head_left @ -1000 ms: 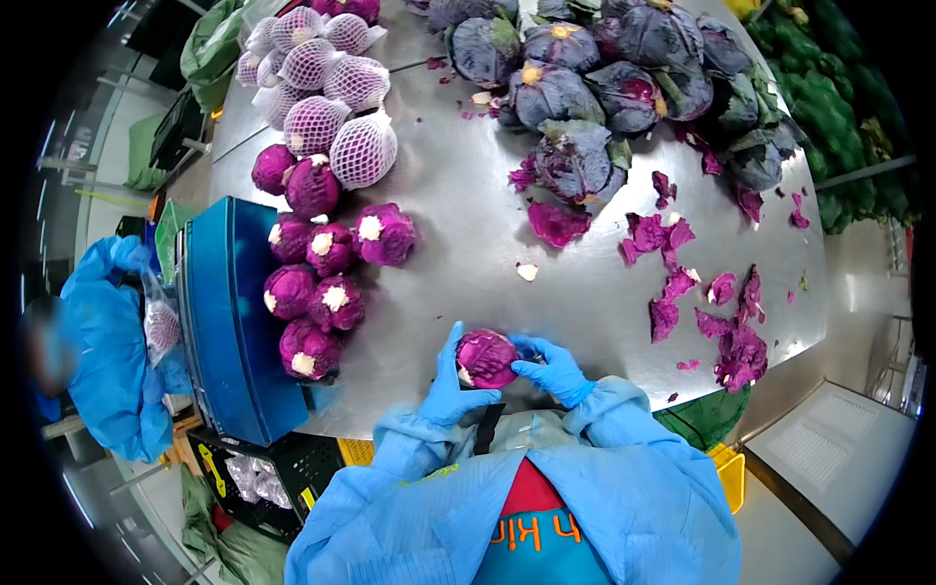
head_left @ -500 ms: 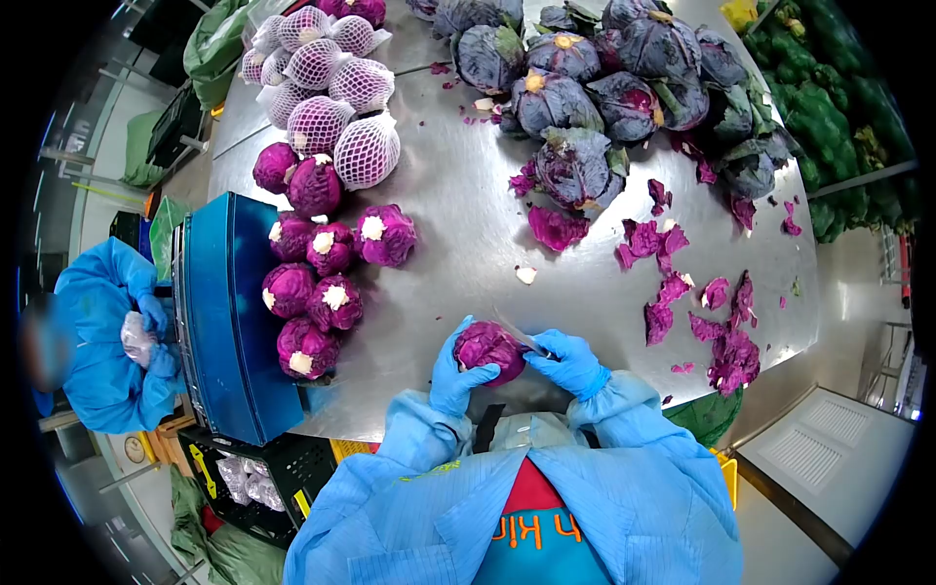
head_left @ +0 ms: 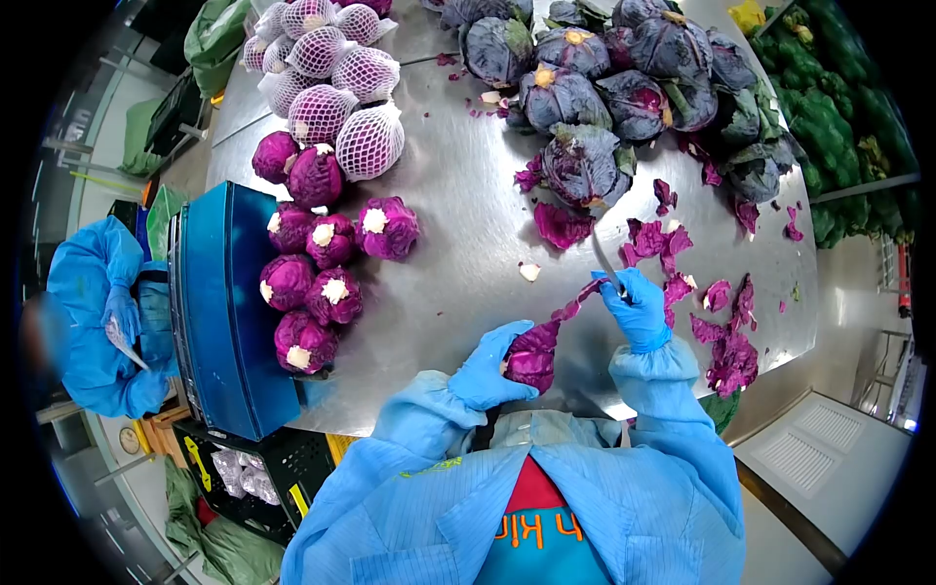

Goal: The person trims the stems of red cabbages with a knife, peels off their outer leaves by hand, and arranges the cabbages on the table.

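Observation:
My left hand is wrapped round a peeled red cabbage just above the table's near edge. To the right, my right hand is closed on a knife, its blade pointing away from me. The same fingers pinch the end of a purple leaf strip, which stretches back to the cabbage. Both hands wear blue gloves. On the left lie several trimmed red cabbages with pale cut stems. Loose purple leaves are scattered to the right.
Untrimmed dark cabbages are heaped at the back of the steel table. Net-wrapped cabbages lie back left. A blue box stands at the left edge, with a co-worker's blue sleeve beyond. Green net sacks are back right.
My right hand has moved away from the cabbage, up and right, drawing out a leaf strip. My left hand has shifted right and turned the cabbage.

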Demonstrator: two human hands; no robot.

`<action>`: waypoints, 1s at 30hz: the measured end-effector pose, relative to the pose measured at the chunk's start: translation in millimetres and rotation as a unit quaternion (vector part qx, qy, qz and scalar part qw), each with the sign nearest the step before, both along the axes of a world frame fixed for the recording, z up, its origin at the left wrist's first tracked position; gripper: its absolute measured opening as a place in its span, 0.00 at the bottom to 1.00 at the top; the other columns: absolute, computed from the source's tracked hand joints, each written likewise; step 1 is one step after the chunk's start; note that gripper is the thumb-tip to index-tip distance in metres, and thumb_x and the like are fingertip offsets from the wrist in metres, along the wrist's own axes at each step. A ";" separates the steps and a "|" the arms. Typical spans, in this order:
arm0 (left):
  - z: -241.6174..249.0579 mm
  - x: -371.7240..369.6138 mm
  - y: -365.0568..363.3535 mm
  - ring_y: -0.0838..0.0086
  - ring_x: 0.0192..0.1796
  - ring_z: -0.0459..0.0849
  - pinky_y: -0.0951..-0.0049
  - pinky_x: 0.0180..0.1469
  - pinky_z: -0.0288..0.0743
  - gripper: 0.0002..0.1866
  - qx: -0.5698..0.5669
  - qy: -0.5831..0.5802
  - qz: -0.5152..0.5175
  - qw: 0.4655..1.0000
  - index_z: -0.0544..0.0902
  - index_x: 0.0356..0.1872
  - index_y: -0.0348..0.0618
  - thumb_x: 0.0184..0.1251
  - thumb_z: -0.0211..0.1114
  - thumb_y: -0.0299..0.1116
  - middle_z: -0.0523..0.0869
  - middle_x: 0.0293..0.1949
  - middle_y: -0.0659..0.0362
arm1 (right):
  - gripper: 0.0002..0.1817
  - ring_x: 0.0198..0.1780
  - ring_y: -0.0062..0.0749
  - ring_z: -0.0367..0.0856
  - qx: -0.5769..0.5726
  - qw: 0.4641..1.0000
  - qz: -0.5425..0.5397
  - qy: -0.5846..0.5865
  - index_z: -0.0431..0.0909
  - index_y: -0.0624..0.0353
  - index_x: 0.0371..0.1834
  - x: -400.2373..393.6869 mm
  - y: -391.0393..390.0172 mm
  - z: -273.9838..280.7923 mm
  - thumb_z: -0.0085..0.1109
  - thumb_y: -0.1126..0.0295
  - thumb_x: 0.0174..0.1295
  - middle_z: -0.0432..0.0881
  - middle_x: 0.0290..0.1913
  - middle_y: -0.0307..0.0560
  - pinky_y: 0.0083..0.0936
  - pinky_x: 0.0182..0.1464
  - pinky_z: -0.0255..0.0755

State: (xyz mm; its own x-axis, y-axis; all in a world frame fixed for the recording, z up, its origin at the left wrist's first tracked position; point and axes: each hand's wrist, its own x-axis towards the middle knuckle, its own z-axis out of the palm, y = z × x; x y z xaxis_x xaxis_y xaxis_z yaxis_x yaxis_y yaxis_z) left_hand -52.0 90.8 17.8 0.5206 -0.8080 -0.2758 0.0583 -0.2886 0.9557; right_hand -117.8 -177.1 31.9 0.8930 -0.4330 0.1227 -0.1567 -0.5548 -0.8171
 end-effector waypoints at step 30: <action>-29.6 -48.6 -40.8 0.43 0.61 0.67 0.49 0.64 0.60 0.48 0.075 -0.366 0.129 0.919 0.60 0.66 0.29 0.44 0.74 0.41 0.68 0.60 0.38 | 0.15 0.35 0.32 0.79 0.065 0.974 -0.118 0.184 0.77 0.61 0.43 -53.0 120.5 8.9 0.66 0.65 0.59 0.78 0.40 0.47 0.26 0.39 0.73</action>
State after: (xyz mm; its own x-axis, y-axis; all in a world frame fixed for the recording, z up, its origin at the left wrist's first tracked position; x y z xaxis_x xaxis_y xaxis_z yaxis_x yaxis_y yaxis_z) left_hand -100.6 50.0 -11.8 0.7800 -0.6131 0.1256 -0.4984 -0.4872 0.7171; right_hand -170.8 -56.6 40.8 0.7401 -0.6217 -0.2565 -0.5629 -0.3639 -0.7421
